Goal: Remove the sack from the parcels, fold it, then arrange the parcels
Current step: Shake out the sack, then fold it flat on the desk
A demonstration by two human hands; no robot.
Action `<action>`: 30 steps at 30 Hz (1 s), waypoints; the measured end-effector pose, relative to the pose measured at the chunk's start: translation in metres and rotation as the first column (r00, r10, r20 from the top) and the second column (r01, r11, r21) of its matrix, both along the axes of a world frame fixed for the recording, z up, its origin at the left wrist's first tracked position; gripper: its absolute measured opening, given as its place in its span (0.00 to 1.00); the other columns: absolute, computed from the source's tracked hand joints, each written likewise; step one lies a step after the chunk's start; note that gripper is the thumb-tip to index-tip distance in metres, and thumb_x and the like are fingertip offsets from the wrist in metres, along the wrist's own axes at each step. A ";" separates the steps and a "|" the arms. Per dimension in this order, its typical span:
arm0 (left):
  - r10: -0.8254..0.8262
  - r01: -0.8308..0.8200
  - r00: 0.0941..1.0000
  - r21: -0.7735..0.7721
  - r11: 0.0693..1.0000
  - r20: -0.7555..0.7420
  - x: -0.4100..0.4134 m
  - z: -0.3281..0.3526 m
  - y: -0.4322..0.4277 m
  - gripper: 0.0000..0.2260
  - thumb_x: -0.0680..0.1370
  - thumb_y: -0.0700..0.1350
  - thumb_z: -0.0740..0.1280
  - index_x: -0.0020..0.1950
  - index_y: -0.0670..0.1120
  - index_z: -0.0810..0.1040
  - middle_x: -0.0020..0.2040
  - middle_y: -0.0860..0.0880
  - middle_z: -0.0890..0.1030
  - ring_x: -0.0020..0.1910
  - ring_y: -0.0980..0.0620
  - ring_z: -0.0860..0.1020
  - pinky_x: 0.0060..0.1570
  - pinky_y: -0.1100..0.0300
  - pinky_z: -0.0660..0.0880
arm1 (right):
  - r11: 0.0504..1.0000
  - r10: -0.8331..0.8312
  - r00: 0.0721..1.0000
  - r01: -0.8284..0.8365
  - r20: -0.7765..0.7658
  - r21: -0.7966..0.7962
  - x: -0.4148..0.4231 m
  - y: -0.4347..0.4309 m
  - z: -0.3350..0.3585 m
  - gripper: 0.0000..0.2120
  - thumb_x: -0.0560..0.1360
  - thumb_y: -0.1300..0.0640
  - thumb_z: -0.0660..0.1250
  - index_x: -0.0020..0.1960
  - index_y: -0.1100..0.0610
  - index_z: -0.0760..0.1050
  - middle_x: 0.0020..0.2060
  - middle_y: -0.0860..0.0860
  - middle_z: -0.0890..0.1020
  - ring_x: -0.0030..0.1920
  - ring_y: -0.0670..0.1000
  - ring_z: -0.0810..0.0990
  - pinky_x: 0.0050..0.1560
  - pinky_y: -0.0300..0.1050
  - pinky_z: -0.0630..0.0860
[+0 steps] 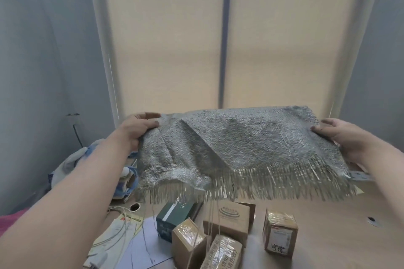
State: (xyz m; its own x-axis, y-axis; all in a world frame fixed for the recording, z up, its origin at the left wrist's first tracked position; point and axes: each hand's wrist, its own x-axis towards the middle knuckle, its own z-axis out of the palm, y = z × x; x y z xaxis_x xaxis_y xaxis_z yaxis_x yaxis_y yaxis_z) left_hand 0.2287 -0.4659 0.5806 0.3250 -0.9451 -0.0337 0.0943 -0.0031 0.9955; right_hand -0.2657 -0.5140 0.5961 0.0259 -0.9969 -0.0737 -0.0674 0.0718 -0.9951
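Note:
A grey woven sack (244,148) with a frayed lower edge hangs stretched in the air above the table. My left hand (136,130) grips its left edge and my right hand (343,137) grips its right edge. Below it on the wooden table (341,236) lie several parcels: a dark green box (175,216), a brown carton with a printed logo (229,218), a taped carton (189,244), another taped carton (223,253) at the bottom edge, and a taped cube with a white label (279,232) to the right. Loose threads dangle from the sack onto the parcels.
Papers and a white cord (122,238) lie at the table's left front. A pile of blue-grey cloth (74,164) sits at the left, by a wall socket with a cable (74,120). A closed beige blind (218,39) fills the back.

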 end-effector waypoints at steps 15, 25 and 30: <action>-0.206 0.206 0.977 0.008 0.978 0.051 0.019 -0.004 0.011 0.21 0.66 0.41 0.76 0.58 0.42 0.78 0.48 0.42 0.83 0.38 0.49 0.85 0.36 0.57 0.83 | 0.973 0.222 0.975 -0.222 -0.007 -0.065 -0.008 -0.005 -0.008 0.46 0.37 0.46 0.89 0.52 0.58 0.81 0.40 0.56 0.85 0.35 0.50 0.85 0.33 0.44 0.83; -0.371 0.345 0.911 0.160 0.925 0.181 0.019 0.005 0.016 0.35 0.60 0.33 0.83 0.65 0.42 0.76 0.55 0.36 0.84 0.48 0.42 0.85 0.40 0.50 0.85 | 0.983 0.159 0.952 -0.177 -0.262 -0.048 -0.007 -0.009 -0.002 0.28 0.66 0.73 0.77 0.63 0.59 0.77 0.57 0.65 0.82 0.48 0.59 0.86 0.40 0.46 0.85; -0.245 0.230 0.891 0.086 0.969 0.381 0.013 0.003 0.015 0.17 0.71 0.36 0.77 0.58 0.43 0.81 0.48 0.43 0.81 0.43 0.50 0.78 0.35 0.59 0.74 | 0.963 -0.029 0.867 -0.109 -0.498 -0.246 -0.004 -0.003 -0.003 0.07 0.75 0.63 0.74 0.53 0.57 0.82 0.44 0.56 0.84 0.43 0.53 0.79 0.42 0.45 0.74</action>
State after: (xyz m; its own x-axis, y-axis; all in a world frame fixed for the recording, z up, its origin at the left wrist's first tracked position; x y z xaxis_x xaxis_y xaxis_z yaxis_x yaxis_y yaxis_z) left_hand 0.2419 -0.4507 0.5841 0.0858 -0.9963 0.0110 -0.3053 -0.0157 0.9521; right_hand -0.2698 -0.5175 0.5930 0.0952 -0.9807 0.1706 -0.5502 -0.1947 -0.8120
